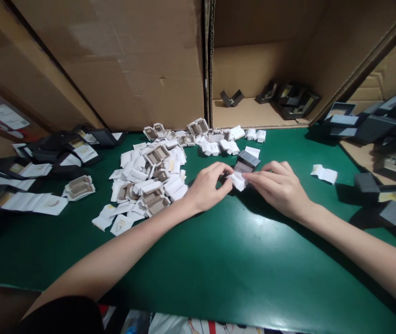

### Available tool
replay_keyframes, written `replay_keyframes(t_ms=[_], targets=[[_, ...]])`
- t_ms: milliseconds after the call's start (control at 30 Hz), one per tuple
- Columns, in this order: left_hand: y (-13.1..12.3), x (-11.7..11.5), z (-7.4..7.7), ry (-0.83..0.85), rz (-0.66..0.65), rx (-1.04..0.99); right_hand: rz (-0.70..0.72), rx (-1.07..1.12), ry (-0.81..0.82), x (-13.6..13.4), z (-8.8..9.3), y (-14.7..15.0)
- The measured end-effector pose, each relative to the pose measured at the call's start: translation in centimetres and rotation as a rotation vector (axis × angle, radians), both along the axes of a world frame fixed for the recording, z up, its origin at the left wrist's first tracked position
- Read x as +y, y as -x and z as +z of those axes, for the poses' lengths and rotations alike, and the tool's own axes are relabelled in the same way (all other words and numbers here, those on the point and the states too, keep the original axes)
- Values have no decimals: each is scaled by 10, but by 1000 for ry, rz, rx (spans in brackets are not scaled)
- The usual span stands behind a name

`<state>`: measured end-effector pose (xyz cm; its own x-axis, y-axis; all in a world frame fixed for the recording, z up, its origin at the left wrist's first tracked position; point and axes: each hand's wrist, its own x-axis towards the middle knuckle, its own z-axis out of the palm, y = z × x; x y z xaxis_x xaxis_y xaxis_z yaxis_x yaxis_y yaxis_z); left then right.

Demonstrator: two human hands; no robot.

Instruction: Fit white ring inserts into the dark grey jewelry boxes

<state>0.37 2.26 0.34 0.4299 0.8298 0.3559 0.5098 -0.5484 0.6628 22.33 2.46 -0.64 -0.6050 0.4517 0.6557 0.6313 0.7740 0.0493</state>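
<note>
Both my hands meet over a small white folded paper insert (pixel 237 181) on the green table (pixel 219 260). My left hand (pixel 207 185) pinches the insert's left edge with curled fingers. My right hand (pixel 279 185) lies with fingers stretched toward it, fingertips touching its right side. Just behind the insert stands a small dark grey box (pixel 247 161). To the left lies a heap of white and tan inserts (pixel 149 178).
Dark boxes with white cards (pixel 27 176) lie at the left. More dark grey boxes (pixel 386 139) pile up on the right. An open carton (pixel 253 60) on its side behind holds a few dark boxes (pixel 290 99). A single white insert (pixel 324 173) lies at right.
</note>
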Motion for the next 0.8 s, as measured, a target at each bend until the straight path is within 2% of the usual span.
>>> replay_keyframes(t_ms=[100,200,300,500,700,800], targets=[[-3,-4,4,-6,15,52,-15,-42,-185,-5,3,1],[-4,-6,6,14,16,64,-45,-20,-235,-8,4,2],[-2,-4,6,54,-12,48,-42,18,-126,-6,3,2],[2,1,6,106,-25,8,102,140,161,0,-4,2],[-3,-2,6,11,27,110,74,181,156,-3,-4,6],[-4,-2,5,-59,10,158,69,167,158,-3,-2,5]])
